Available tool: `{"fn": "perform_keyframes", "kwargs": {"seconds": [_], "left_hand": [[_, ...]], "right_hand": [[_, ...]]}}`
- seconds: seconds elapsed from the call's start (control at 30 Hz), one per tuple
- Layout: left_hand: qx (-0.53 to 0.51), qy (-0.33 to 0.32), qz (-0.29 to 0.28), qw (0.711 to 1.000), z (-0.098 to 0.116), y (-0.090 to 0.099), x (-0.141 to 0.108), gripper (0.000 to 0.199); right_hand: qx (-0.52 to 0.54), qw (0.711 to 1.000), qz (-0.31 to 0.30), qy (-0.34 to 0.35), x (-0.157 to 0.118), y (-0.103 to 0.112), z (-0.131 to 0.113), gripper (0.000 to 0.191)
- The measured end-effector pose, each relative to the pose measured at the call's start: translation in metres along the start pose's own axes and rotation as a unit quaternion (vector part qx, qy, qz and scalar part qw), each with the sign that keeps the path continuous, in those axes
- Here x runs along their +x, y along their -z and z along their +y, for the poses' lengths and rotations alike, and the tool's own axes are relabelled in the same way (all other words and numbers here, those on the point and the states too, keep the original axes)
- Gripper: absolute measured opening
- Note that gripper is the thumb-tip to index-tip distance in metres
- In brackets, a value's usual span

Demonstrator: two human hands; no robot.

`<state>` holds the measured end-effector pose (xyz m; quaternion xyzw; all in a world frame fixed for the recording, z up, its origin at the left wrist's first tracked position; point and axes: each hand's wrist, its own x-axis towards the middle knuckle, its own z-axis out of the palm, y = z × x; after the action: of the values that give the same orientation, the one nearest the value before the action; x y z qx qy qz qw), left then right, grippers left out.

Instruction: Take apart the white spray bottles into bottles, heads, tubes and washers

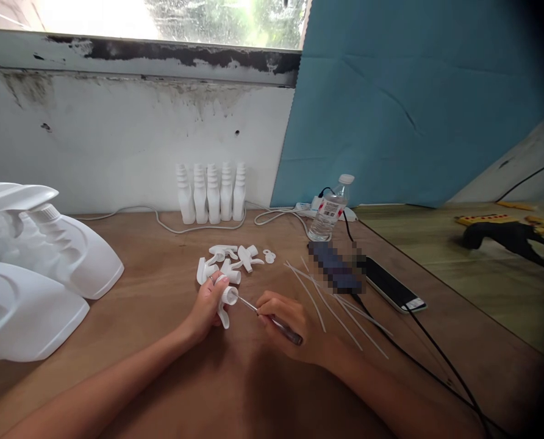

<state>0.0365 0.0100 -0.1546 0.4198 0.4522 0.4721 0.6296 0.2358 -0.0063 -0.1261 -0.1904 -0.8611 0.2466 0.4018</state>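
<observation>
left hand (205, 305), lower centre of the frame: thumb and fingers pinched round a white sprayer head (230, 296), its round collar turned toward the right of the frame, trigger hanging below. grip is on the body, probably to leave the collar mouth free.

right hand (283, 317), just right of it: fingers closed in a pen-like hold on the dark handle of a thin metal-shafted tool (288, 331). likely held so for fine aim; the tip meets the collar opening, though whether it is inside cannot be told.

just beyond the left hand, loose sprayer heads (250, 258) lie in a heap, close enough to suit an easy reach. small white discs (269, 256) just right of them. clear tubes (340, 314) fan across the bench (162, 274) right of centre, apart from the heap, perhaps to avoid mixing.

farther out: a phone (393, 283) at right, a water bottle (329, 210) near the wall. five white ribbed pieces (213, 195) stand upright in a row by the wall, presumably to save room. big white bottles (25, 305) crowd the left edge, seemingly lying down, well aside from the hands.
</observation>
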Motion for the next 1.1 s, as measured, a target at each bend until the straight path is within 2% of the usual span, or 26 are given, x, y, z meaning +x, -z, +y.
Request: {"fn": "perform_keyframes", "kwargs": {"seconds": [0.13, 0.3, 0.5, 0.57, 0.63, 0.73, 1.0, 1.1], "left_hand": [[0.001, -0.008, -0.001, 1.0, 0.006, -0.001, -0.001, 0.034], [-0.062, 0.004, -0.013, 0.998, 0.015, -0.003, -0.004, 0.039], [-0.033, -0.013, -0.013, 0.999, 0.008, -0.001, -0.002, 0.037], [-0.025, -0.009, -0.019, 0.999, 0.006, -0.001, 0.0, 0.036], [-0.033, 0.005, -0.027, 0.999, 0.007, -0.001, 0.0, 0.037], [-0.048, 0.028, -0.045, 0.997, 0.011, -0.002, 0.0, 0.038], [-0.056, 0.073, -0.074, 0.993, 0.013, 0.001, -0.001, 0.039], [-0.057, 0.071, -0.078, 0.993, 0.012, 0.001, 0.0, 0.04]], "right_hand": [[0.043, 0.999, 0.03, -0.006, -0.003, -0.003, 0.004, 0.014], [0.091, 0.995, 0.047, -0.01, -0.005, -0.006, 0.005, 0.015], [0.084, 0.995, 0.033, -0.049, -0.004, -0.002, 0.002, 0.012], [0.112, 0.99, 0.034, -0.08, -0.003, -0.002, 0.002, 0.009], [0.176, 0.974, 0.064, -0.124, -0.003, -0.004, 0.003, 0.008], [0.293, 0.933, 0.105, -0.18, -0.001, -0.007, 0.006, 0.012], [0.483, 0.823, 0.158, -0.252, 0.007, -0.01, 0.009, 0.016], [0.495, 0.81, 0.155, -0.274, 0.007, -0.012, 0.007, 0.018]]}}
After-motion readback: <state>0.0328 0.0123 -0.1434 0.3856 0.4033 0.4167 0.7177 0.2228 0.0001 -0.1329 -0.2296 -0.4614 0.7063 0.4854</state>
